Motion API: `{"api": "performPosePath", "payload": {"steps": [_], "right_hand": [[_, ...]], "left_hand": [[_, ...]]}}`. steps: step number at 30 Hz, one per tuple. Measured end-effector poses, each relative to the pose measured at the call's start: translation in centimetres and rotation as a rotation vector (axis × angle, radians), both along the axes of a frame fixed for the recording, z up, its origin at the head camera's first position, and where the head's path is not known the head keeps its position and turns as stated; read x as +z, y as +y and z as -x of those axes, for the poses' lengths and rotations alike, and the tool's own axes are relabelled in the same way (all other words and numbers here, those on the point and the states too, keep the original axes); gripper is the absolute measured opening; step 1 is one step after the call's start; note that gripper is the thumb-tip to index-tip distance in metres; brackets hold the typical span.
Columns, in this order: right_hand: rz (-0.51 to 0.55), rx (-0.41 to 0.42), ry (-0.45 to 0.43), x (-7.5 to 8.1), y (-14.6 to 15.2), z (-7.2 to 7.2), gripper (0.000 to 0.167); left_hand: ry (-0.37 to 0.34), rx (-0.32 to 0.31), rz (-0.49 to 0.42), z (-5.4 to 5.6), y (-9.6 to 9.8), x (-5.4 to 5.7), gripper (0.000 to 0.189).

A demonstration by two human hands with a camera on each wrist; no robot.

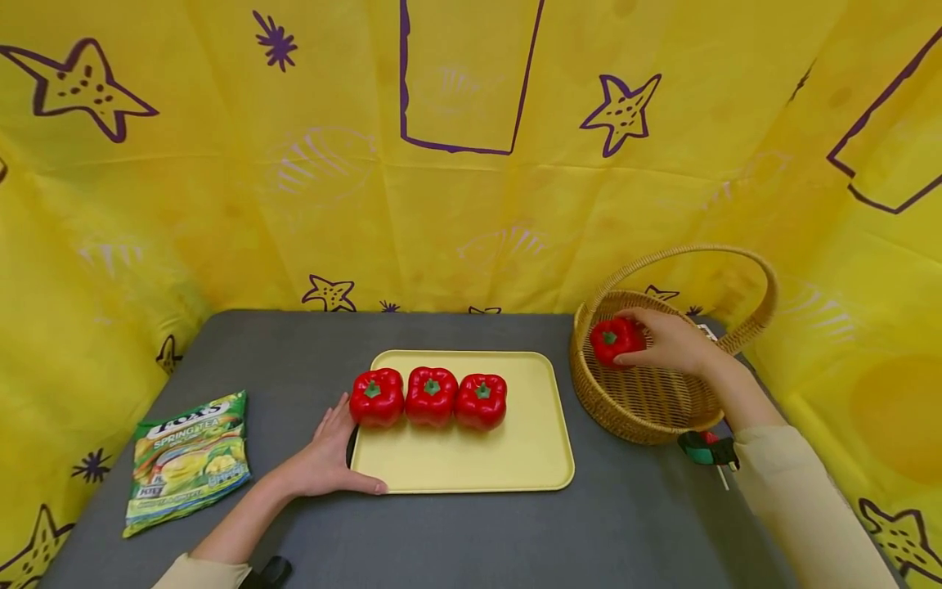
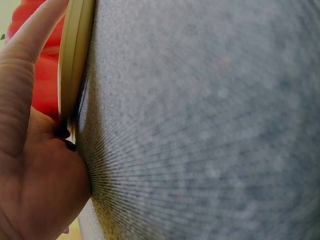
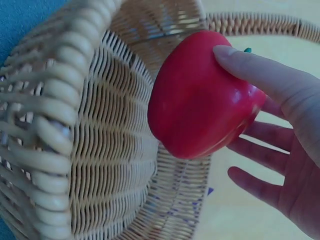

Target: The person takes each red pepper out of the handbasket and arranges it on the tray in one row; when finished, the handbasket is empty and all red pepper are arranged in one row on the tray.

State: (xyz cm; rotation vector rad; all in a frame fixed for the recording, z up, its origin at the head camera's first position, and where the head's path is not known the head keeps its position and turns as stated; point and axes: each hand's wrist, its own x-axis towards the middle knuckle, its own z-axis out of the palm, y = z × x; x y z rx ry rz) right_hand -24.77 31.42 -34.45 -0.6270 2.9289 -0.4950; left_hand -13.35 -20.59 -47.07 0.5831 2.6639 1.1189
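Note:
Above the wicker basket (image 1: 625, 417), my right hand (image 1: 673, 343) holds a red bell pepper (image 1: 616, 342) between thumb and fingers. In the right wrist view the thumb presses near the green stem of this pepper (image 3: 200, 100), over the basket's opening. A pale yellow tray (image 1: 471, 466) carries three more red bell peppers in a row: a left one (image 1: 378, 397), a middle one (image 1: 431, 397) and a right one (image 1: 482, 402). My left hand (image 1: 327, 454) rests at the tray's left front corner, thumb stretched along the front edge and fingers extended along the left side.
A green Fox's spring tea candy bag (image 1: 190, 462) lies on the grey table (image 1: 471, 540) at the left. The basket's tall arched handle (image 1: 765, 303) rises at the right. A yellow patterned cloth (image 1: 471, 204) hangs behind the table and along its sides.

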Motion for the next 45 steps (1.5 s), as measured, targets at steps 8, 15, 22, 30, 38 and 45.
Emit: {"api": "performPosePath", "payload": {"steps": [8, 15, 22, 30, 38, 45], "right_hand": [[0.013, -0.001, 0.038, 0.5, -0.5, -1.7, 0.079], [0.001, -0.027, 0.078, 1.3, -0.8, -3.2, 0.082], [-0.009, -0.054, 0.115, 2.1, -1.4, -4.5, 0.083], [0.000, -0.031, 0.141, 2.8, -2.4, -5.7, 0.080], [0.022, -0.006, 0.157, 3.1, -3.5, -6.3, 0.078], [0.065, -0.005, 0.152, 2.4, -4.7, -6.7, 0.077]], "left_hand": [[-0.005, -0.003, 0.005, 0.0, 0.0, 0.0, 0.125], [0.018, -0.007, 0.003, 0.1, 0.1, -0.1, 0.125], [0.030, -0.002, 0.006, 0.2, 0.0, -0.1, 0.125], [0.039, -0.004, 0.000, 0.2, 0.0, -0.2, 0.125], [0.037, -0.002, 0.002, 0.1, 0.0, -0.2, 0.125], [0.031, 0.005, 0.005, 0.2, 0.0, -0.4, 0.125]]}}
